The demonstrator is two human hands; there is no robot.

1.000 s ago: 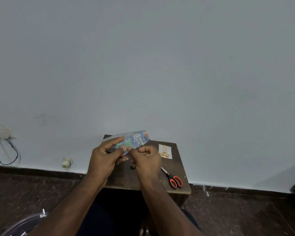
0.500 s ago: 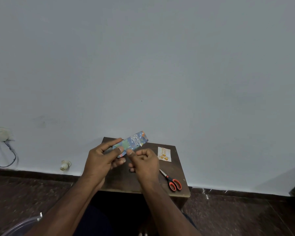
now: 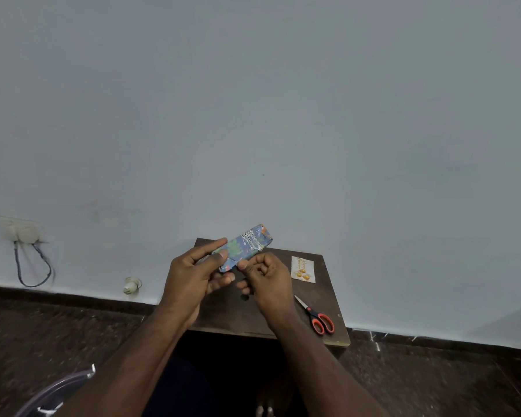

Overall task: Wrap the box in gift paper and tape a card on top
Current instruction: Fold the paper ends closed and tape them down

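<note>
A: What is hidden or hard to make out?

B: The near end of the long box wrapped in blue patterned gift paper (image 3: 243, 245) is covered by the left hand (image 3: 193, 275). The lettering on the small cream card with orange ornaments (image 3: 303, 269) is too small to read. Whether tape sits under the right hand (image 3: 266, 281) cannot be told. A clear curved plastic object (image 3: 54, 392) is cut off at the lower left edge.

A: Where is the wrapped box relative to the hands?

B: It is held above the far left part of the small dark brown wooden table (image 3: 328, 296), tilted, with its far end raised toward the pale grey wall (image 3: 253, 100). The left hand grips the near end, thumb on top, fingers curled below. The right hand's curled fingers pinch the box's near long edge, just beside the left thumb. The card lies flat on the table to the right, apart from both hands. The scissors with red and black handles (image 3: 315, 315) lie nearer the front right corner.

A: What differs from half a second ago?

B: Little. The grip of both hands is unchanged, and the box sits at much the same tilt. Card and scissors have not moved.
</note>
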